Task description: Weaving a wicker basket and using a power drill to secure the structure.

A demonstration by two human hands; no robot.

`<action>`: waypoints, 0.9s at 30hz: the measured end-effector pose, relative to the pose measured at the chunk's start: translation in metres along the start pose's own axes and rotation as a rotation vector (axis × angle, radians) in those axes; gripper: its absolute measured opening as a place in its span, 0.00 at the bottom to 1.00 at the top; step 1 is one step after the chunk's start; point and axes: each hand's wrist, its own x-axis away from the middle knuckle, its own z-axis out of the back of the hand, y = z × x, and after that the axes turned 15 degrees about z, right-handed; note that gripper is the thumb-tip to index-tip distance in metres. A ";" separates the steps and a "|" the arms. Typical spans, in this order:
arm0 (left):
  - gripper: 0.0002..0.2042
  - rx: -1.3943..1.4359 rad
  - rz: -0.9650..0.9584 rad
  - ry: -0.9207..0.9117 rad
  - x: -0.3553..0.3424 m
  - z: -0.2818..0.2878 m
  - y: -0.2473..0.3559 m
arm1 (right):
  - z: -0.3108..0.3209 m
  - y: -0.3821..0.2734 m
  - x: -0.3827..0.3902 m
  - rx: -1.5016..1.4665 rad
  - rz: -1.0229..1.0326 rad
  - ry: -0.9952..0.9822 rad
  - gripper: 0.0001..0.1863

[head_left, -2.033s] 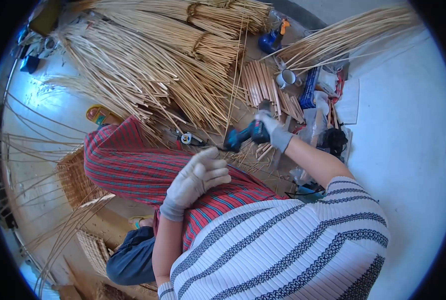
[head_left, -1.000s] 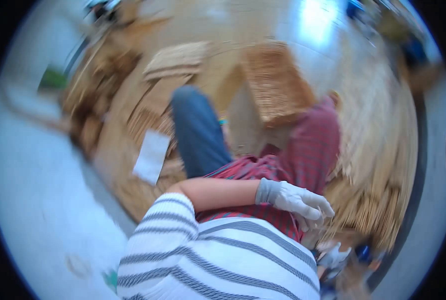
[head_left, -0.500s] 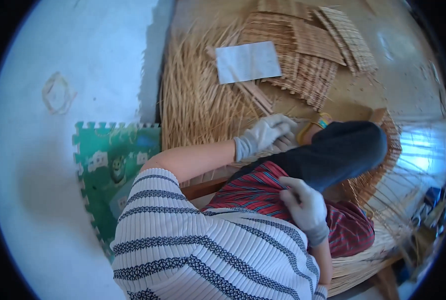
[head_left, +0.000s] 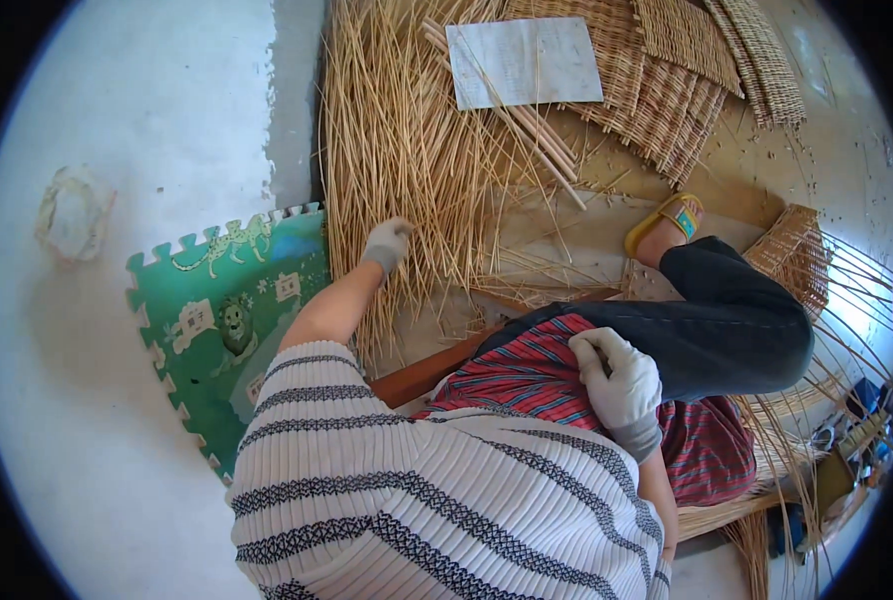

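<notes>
My left hand (head_left: 391,245), in a pale glove, reaches to the left edge of a heap of thin tan wicker strands (head_left: 407,130). Its fingers are drawn together at the strands; whether one is between them is too small to make out. Over the red striped cloth (head_left: 517,370) on my lap rests my right hand (head_left: 622,385), also gloved. Its fingers are curled, with the thumb close to the forefinger, and the inside of the grip is hidden. Thicker peeled rods (head_left: 545,145) lie beside the heap, partly beneath a white printed sheet (head_left: 525,62).
Woven wicker panels (head_left: 657,100) are stacked at the far right. A partly woven piece (head_left: 792,258) with long loose strands stands beyond my bent knee. To the left lies a green foam mat (head_left: 232,330). A brown wooden bar (head_left: 427,372) runs beside my lap.
My left hand has moved left from near my foot to the strand heap. The right hand stays on the lap. The view has shifted, showing the heap and panels higher up.
</notes>
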 end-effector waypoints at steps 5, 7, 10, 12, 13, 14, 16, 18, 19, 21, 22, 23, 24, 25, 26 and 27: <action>0.08 0.070 0.288 -0.003 -0.014 -0.001 0.073 | -0.002 -0.001 -0.002 -0.008 0.007 0.034 0.05; 0.08 -0.152 0.307 0.028 -0.014 -0.008 0.085 | -0.002 -0.001 -0.001 -0.030 -0.063 0.033 0.05; 0.12 0.041 0.379 -0.086 -0.018 -0.024 0.075 | -0.001 -0.002 0.000 -0.056 -0.066 0.043 0.05; 0.13 0.598 0.492 -0.207 -0.024 -0.037 0.054 | -0.001 -0.002 0.001 -0.047 -0.035 0.044 0.05; 0.14 0.737 0.496 -0.225 -0.028 -0.043 0.043 | -0.001 -0.002 0.001 -0.053 -0.041 0.044 0.05; 0.14 0.914 0.632 -0.236 -0.030 -0.049 0.030 | -0.001 -0.002 0.000 -0.059 -0.088 0.037 0.05; 0.14 1.034 0.759 -0.311 -0.035 -0.056 0.011 | 0.000 -0.003 0.000 -0.064 -0.047 0.044 0.05; 0.13 1.260 0.774 -0.212 -0.034 -0.059 -0.001 | 0.000 -0.004 -0.001 -0.067 -0.058 0.040 0.05; 0.13 1.510 0.819 -0.148 -0.031 -0.062 -0.002 | 0.000 -0.004 -0.001 -0.063 -0.051 0.028 0.06; 0.12 0.775 0.521 -0.194 -0.018 -0.057 -0.006 | 0.000 -0.005 -0.002 -0.052 -0.043 0.019 0.08; 0.09 0.352 0.440 -0.051 -0.011 -0.057 -0.003 | 0.000 -0.006 -0.002 -0.067 -0.065 0.017 0.08; 0.08 -0.076 0.363 0.078 -0.003 -0.056 0.000 | 0.000 -0.007 -0.002 -0.086 -0.125 0.006 0.08; 0.07 -0.084 0.335 0.106 0.005 -0.054 0.005 | 0.001 -0.007 -0.002 -0.081 -0.084 0.013 0.08; 0.07 -0.088 0.340 0.098 0.011 -0.054 0.010 | 0.001 -0.008 -0.002 -0.084 -0.096 0.013 0.07; 0.06 -0.016 0.313 0.108 0.017 -0.054 0.016 | 0.002 -0.009 -0.002 -0.088 -0.134 0.012 0.06; 0.06 0.057 0.287 0.117 0.022 -0.054 0.021 | 0.002 -0.010 -0.003 -0.085 -0.108 0.011 0.06</action>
